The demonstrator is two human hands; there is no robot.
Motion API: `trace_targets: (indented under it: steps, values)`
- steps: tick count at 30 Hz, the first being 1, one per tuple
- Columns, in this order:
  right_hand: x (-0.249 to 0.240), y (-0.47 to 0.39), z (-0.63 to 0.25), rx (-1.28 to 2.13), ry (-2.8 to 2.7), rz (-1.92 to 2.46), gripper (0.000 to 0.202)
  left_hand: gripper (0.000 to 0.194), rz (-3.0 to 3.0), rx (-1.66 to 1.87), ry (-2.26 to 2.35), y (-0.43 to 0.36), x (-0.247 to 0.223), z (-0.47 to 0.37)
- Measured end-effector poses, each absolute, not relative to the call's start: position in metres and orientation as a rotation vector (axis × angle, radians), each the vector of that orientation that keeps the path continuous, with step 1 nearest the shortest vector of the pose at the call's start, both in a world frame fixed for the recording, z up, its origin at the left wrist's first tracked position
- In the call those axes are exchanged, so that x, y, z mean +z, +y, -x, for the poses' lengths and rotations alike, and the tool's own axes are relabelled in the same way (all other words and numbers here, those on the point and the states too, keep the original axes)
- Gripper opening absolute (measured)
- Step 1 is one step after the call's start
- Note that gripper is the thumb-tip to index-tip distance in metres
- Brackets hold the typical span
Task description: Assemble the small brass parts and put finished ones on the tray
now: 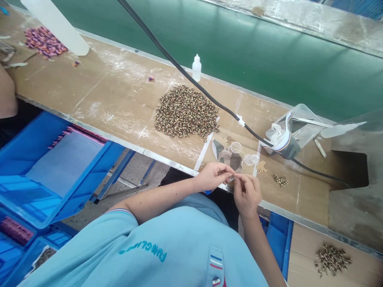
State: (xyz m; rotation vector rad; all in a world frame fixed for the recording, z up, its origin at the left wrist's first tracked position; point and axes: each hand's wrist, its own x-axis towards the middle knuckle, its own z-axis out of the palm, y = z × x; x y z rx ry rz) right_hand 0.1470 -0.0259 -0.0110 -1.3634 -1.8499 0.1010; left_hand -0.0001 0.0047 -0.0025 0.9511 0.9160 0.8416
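Note:
My left hand (pixel 214 176) and my right hand (pixel 247 193) meet at the table's front edge, fingertips pinched together. Between them is something tiny that I cannot make out. Just beyond the fingers lies a camouflage-patterned cloth (pixel 229 157), with a small clear cup (pixel 236 148) on it. Beside that sits a clear round lid or dish (pixel 250 160). To the right are a little heap of pale beads (pixel 261 166) and a small cluster of dark-and-gold pieces (pixel 280 180). A large pile of similar small pieces (pixel 187 111) spreads over the table behind my left hand.
A white dropper bottle (pixel 196 68) stands at the table's back edge. A black cable (pixel 179 65) crosses above the table. At right are a clear container (pixel 302 115) and a metal housing (pixel 356 207). Blue bins (pixel 56 171) stand lower left; another person's arm (pixel 6 93) shows far left.

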Motion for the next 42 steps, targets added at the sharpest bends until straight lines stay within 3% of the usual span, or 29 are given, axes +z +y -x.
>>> trace_targets:
  steps: [18,24,29,36,42]
  values:
    - [-0.010,-0.024,-0.152,0.073,-1.860,1.356,0.008,0.019,-1.106,0.926,0.967,-0.003,-0.013,-0.005]
    - [-0.009,-0.023,-0.153,0.121,-1.748,1.409,0.005,0.016,-1.663,1.117,1.284,0.023,0.006,0.039]
    - [-0.004,-0.021,-0.152,0.336,-1.546,1.529,0.014,0.019,-1.890,0.979,1.572,0.057,0.006,0.068]
    - [0.000,-0.014,-0.161,1.011,-1.002,1.630,0.035,0.017,-2.104,0.875,1.672,0.061,-0.011,0.066]
    - [0.003,-0.010,-0.164,1.088,-0.932,1.590,0.037,0.019,-2.150,0.920,1.667,0.049,-0.006,0.073]
